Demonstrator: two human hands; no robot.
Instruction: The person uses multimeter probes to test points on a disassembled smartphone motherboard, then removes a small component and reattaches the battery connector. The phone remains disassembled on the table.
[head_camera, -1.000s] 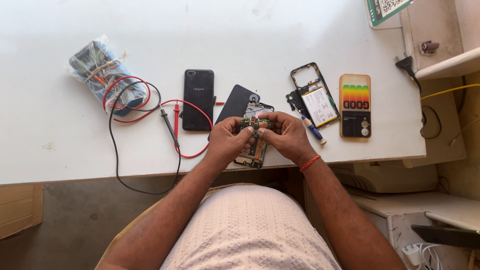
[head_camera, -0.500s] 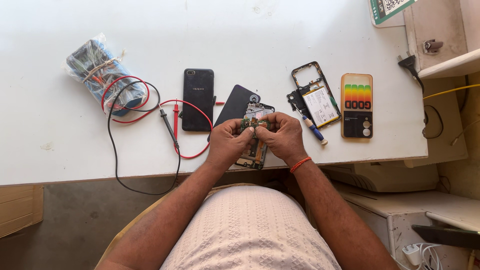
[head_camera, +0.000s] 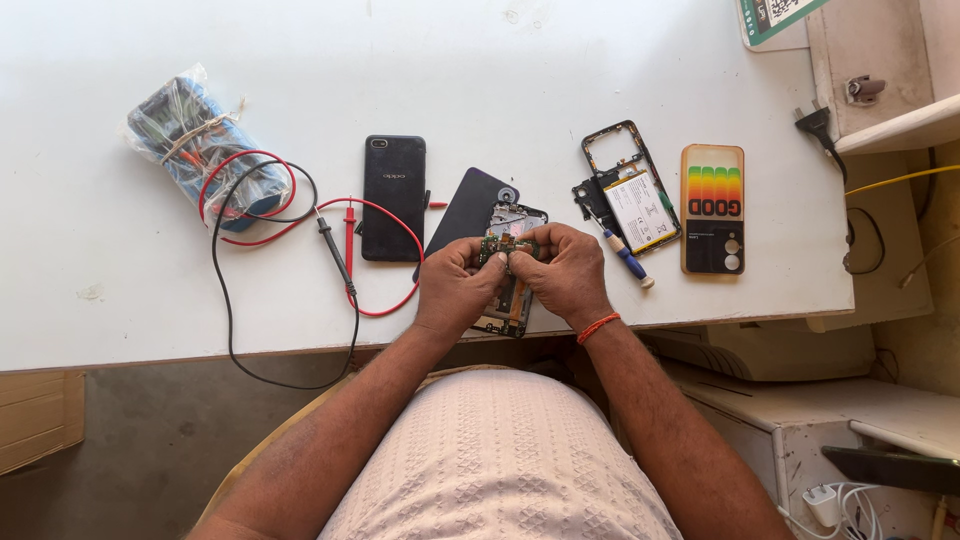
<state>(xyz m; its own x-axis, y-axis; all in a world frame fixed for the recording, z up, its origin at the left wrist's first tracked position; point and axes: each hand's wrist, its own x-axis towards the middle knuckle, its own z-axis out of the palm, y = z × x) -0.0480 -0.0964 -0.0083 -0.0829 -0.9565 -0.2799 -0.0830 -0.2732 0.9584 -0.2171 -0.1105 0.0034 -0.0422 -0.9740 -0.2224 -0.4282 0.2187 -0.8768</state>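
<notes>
Both hands are bunched up close together at the near edge of the white table (head_camera: 560, 70), right over an opened-up phone (head_camera: 510, 300) that's lying with its insides facing up. The left hand (head_camera: 455, 285) comes in from the lower left with the forearm angled up toward the middle, knuckles facing the camera, thumb and fingers (head_camera: 478, 262) curled in tight and pinching one end of a small green circuit board (head_camera: 505, 245). The right hand (head_camera: 568, 272) mirrors it from the other side, wrist with an orange thread band (head_camera: 598, 327) sitting right at the table edge, fingertips narrowed onto the other end of the same board. So the board is held between the two hands, just above the top half of the open phone; can't tell if it's lifted clear or touching the frame. Just behind the hands there's a dark back cover (head_camera: 468, 210), and left of that a black phone (head_camera: 393, 197) lying flat. A blue-handled screwdriver (head_camera: 625, 260) sits just right of the right hand, next to a phone frame with a battery (head_camera: 632, 200) and a colourful striped case (head_camera: 713, 208). Red and black probe leads (head_camera: 335, 250) loop off to the left toward a plastic-wrapped meter (head_camera: 205, 150).
</notes>
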